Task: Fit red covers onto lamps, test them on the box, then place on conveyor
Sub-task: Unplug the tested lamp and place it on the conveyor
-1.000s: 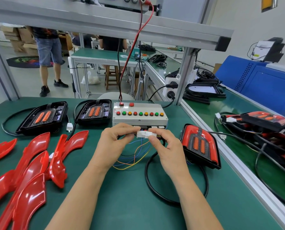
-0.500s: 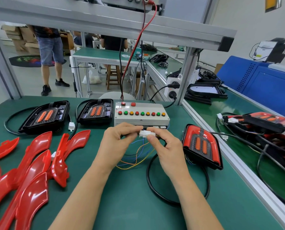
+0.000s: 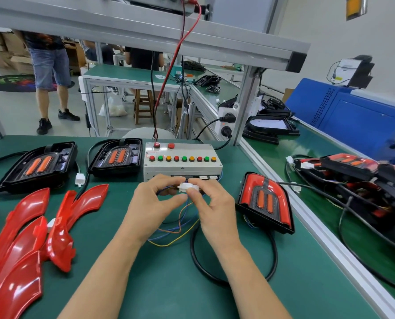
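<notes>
A grey test box (image 3: 182, 165) with a row of red, green and yellow buttons stands at the middle of the green bench. Just in front of it my left hand (image 3: 156, 203) and my right hand (image 3: 211, 203) pinch a white connector (image 3: 185, 187) between thumbs and fingertips. Thin coloured wires (image 3: 175, 229) hang from it. A lamp with a red cover fitted (image 3: 265, 203) lies to the right, its black cable (image 3: 233, 282) looping under my right forearm. Two uncovered black lamps (image 3: 38, 165) (image 3: 116, 158) lie left of the box. Several loose red covers (image 3: 23, 240) lie at the left.
An aluminium rail (image 3: 311, 229) borders the bench on the right; beyond it runs the green conveyor (image 3: 318, 148) with a pile of finished lamps (image 3: 362, 178) and cables. A frame post (image 3: 245, 107) with sockets stands behind the box. A person (image 3: 48, 72) stands in the background.
Both hands have stayed in front of the box with the white connector between them; the fingers have closed in tighter on it. The view has shifted slightly.
</notes>
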